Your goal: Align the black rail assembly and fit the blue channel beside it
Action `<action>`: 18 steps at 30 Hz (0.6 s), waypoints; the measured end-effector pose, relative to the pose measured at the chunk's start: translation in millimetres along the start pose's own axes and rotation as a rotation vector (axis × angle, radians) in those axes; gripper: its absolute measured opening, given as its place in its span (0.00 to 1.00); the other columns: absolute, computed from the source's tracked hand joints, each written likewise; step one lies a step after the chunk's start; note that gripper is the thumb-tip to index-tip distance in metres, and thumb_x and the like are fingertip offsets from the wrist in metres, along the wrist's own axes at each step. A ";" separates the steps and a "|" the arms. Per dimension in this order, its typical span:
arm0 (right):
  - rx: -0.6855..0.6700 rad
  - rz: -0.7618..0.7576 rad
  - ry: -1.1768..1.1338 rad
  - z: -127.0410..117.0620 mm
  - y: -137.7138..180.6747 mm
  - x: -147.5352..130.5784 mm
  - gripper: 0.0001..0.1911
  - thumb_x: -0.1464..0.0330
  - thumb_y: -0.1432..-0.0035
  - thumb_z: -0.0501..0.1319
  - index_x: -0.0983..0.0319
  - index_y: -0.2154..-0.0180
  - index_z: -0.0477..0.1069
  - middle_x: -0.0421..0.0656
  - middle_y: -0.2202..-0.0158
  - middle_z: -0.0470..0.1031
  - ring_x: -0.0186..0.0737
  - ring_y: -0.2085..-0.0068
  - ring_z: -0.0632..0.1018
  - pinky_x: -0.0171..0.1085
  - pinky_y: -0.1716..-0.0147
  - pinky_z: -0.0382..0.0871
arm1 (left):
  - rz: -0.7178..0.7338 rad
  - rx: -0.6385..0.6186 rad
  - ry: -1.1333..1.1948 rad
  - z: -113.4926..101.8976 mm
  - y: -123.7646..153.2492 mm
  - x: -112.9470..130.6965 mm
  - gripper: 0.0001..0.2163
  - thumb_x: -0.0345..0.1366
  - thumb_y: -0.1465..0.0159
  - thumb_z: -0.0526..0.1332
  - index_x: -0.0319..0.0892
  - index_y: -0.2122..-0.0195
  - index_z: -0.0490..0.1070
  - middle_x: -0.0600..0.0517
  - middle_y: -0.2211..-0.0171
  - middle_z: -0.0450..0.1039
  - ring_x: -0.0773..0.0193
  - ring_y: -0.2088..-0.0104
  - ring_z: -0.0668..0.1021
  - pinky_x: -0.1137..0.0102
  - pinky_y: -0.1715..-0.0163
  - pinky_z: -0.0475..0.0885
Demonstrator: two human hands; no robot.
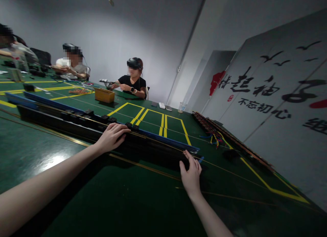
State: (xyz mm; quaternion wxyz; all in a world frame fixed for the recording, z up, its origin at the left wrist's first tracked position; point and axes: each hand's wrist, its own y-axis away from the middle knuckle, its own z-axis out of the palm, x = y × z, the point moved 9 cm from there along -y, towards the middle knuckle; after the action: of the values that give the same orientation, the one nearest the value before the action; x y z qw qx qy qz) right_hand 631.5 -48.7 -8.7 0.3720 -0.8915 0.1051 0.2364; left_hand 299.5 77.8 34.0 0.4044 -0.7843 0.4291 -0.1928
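Observation:
A long black rail assembly (76,126) with several small black blocks on top lies across the green table (143,203). My left hand (112,136) rests on the rail near its middle, fingers curled over its top edge. My right hand (191,174) presses on the rail's right end, fingers bent over the edge beside a small blue piece (201,159). A blue strip (163,140) runs along the rail's far side.
A bundle of long rods with coloured wires (217,131) lies at the right. A yellow box (104,95), phones (161,105) and a plastic cup (182,107) stand farther back. Three people sit along the table's far side. Yellow lines mark the tabletop.

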 end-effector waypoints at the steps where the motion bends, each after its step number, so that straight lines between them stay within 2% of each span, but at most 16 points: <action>1: 0.015 0.029 -0.016 -2.2 -0.5 2.5 0.27 0.58 0.41 0.52 0.61 0.43 0.66 0.47 0.47 0.73 0.50 0.42 0.65 0.54 0.40 0.47 | 0.003 0.002 0.007 -0.8 0.3 -0.8 0.14 0.32 0.33 0.51 0.44 0.50 0.71 0.47 0.54 0.73 0.59 0.54 0.74 0.60 0.50 0.64; 11: 0.050 0.012 -0.055 -7.1 0.2 -1.9 0.26 0.58 0.42 0.52 0.61 0.45 0.68 0.48 0.47 0.73 0.49 0.44 0.67 0.52 0.41 0.49 | 0.012 -0.011 0.002 3.9 8.1 -8.9 0.16 0.32 0.34 0.51 0.45 0.47 0.69 0.47 0.52 0.72 0.59 0.54 0.74 0.61 0.49 0.64; 18: -0.059 -0.049 -0.017 3.3 2.5 -6.4 0.29 0.58 0.40 0.52 0.60 0.40 0.64 0.50 0.45 0.70 0.49 0.42 0.66 0.50 0.42 0.54 | 0.010 0.006 -0.020 1.3 9.9 -9.4 0.14 0.32 0.34 0.51 0.43 0.48 0.68 0.47 0.52 0.72 0.59 0.53 0.74 0.61 0.49 0.63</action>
State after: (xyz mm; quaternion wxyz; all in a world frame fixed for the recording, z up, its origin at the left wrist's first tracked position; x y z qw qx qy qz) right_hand 624.0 -48.1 -9.1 0.3519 -0.9023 0.0731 0.2379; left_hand 290.0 83.2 25.7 0.4121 -0.7827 0.4285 -0.1842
